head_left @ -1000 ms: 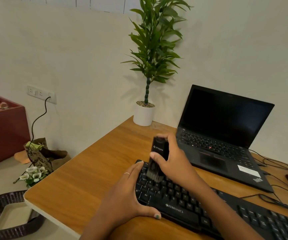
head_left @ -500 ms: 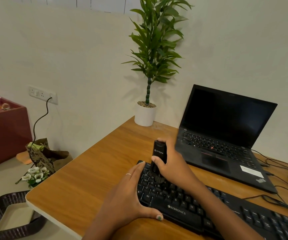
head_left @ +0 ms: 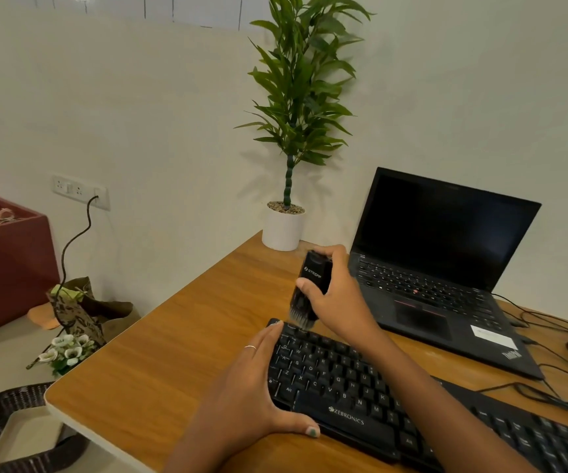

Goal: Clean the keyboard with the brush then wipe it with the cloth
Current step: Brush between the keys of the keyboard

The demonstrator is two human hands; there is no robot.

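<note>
Since the earlier frame brush [head_left: 309, 288] has shifted from mid-rows to keyboard [head_left: 361, 380] far-left corner, right hand [head_left: 338, 297] grip wrapped round its black plastic body, soft bristles down on the keys, while left hand [head_left: 255, 387] steadies the left end on the wooden counter [head_left: 173, 363].

- Desk [head_left: 159, 353]: wood-grain top, smooth, slight sheen.
- Keyboard [head_left: 361, 397]: black matt plastic.
- Brush [head_left: 308, 288]: glossy black plastic body, soft bristles.
- Laptop [head_left: 446, 268]: matt black casing, glossy screen.
- Plant pot [head_left: 282, 230]: smooth, white.
- Basket [head_left: 13, 397]: dark woven weave.
</note>
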